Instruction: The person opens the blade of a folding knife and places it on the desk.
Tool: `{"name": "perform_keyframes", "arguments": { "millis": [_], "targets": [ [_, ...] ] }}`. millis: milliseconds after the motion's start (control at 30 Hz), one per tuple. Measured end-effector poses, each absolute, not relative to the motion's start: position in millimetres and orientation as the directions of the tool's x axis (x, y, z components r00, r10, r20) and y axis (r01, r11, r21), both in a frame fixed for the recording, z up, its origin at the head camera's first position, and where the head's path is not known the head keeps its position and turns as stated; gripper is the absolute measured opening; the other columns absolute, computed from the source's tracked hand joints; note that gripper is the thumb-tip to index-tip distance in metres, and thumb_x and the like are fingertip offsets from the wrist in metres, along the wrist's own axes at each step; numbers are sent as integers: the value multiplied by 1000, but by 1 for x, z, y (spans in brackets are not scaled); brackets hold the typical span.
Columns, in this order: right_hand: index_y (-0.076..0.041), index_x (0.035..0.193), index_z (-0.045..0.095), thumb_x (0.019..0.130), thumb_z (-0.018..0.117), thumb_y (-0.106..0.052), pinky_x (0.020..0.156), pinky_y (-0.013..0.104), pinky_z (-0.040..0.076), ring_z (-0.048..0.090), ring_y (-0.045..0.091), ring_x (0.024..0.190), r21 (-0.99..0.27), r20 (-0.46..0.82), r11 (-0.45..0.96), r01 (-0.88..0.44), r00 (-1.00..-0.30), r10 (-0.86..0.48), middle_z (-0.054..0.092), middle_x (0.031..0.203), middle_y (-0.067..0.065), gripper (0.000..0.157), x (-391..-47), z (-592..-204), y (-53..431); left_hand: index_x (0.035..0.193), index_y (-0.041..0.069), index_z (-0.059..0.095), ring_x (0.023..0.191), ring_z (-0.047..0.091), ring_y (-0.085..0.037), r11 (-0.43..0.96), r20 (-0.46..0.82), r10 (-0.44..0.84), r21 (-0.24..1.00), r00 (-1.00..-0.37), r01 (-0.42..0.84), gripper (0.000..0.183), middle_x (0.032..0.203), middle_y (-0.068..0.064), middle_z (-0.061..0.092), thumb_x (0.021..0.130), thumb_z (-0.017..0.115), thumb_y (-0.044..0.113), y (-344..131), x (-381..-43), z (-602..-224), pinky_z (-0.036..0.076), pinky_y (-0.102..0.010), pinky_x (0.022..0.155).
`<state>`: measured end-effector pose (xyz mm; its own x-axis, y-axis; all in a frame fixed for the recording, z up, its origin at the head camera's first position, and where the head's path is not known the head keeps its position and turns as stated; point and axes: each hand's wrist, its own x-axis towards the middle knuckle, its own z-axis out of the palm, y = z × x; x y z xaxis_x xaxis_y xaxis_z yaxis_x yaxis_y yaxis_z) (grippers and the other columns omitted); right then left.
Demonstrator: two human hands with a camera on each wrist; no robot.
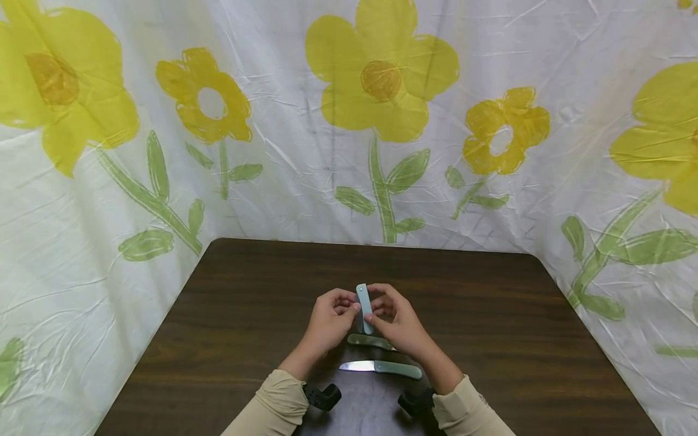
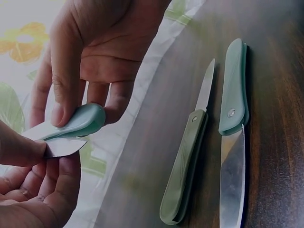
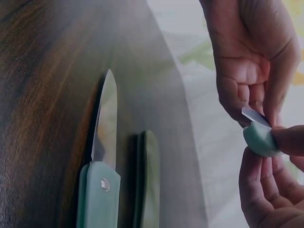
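Observation:
A light blue folding knife (image 1: 364, 310) is held above the table between both hands, its blade part-way out of the handle. My left hand (image 1: 329, 318) pinches the blade (image 2: 64, 147) between thumb and fingers. The handle is gripped by my right hand (image 1: 402, 324), with the thumb on one side and fingers on the other. Beneath the hands lies an olive-green folding knife (image 2: 185, 166), its blade out; in the head view the right hand covers that blade. Nearer the body rests a teal folding knife (image 1: 398, 369), unfolded, its blade pointing left.
The dark wooden table (image 1: 245, 339) extends around the hands on all sides. A white curtain (image 1: 283, 181) printed with yellow flowers hangs behind and beside it. Black wrist cameras sit on both wrists, close above the table's near part.

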<state>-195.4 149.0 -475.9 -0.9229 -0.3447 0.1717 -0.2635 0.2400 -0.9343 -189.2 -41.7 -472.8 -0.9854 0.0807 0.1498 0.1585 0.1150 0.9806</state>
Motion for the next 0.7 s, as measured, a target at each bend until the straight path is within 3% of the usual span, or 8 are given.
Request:
{"name": "perform_keyframes", "arguments": {
  "millis": [267,700],
  "targets": [
    [-13,145,56,97,72,3,78,27,59,69,22,94,-931,166,251,-264,-921,-352,71,106,18,53,-194,-473,151,109,-9,67,87,68,-26,124,141,108,980,-984,155,12,98,-22,69,97,68,-5,-42,-188,-469,53,-20,70],
    [-15,149,57,101,69,-2,72,28,56,68,23,93,-885,193,308,-349,-877,-439,70,107,16,52,-196,-474,165,109,-9,65,84,61,-17,173,135,197,970,-971,170,11,96,-17,66,99,62,-7,-50,-193,-474,50,-21,70]
  ]
}}
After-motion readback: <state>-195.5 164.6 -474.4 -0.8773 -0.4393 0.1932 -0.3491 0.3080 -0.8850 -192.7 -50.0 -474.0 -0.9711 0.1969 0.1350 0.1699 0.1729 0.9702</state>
